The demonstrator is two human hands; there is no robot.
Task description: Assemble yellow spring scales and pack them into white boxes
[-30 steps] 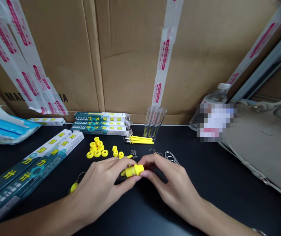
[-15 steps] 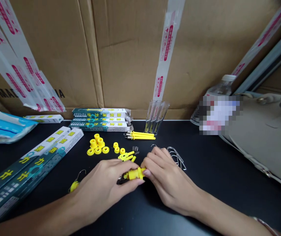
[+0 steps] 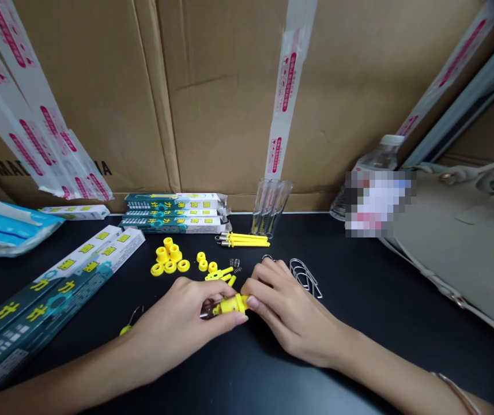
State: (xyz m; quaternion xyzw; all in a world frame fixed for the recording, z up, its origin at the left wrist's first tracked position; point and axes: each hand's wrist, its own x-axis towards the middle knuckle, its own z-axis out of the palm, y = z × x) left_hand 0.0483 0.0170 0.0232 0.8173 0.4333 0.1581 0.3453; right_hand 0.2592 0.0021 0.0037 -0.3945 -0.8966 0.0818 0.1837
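Observation:
Between thumb and fingers, my left hand grips a yellow flanged plastic sleeve. A dark, shiny, see-through piece shows at the sleeve's left end, partly hidden by that hand. My right hand pinches the narrow yellow tip at the other end; its curled fingers hide what else they hold. A curved metal wire end pokes out above the right knuckles. Just beyond both hands lie slim yellow plastic pieces and small springs. Behind my left wrist, a yellow part with a wire hook is mostly covered.
Yellow collars and smaller rings lie left of centre. Further back are yellow rods, clear tubes and stacked spring-scale boxes. Metal hooks lie right, near a bottle and bag. Long boxes lie left.
Both hands have shifted slightly left in view with the sleeve, as has the whole scene. More of the yellow part behind my left wrist is covered. The grip looks the same.

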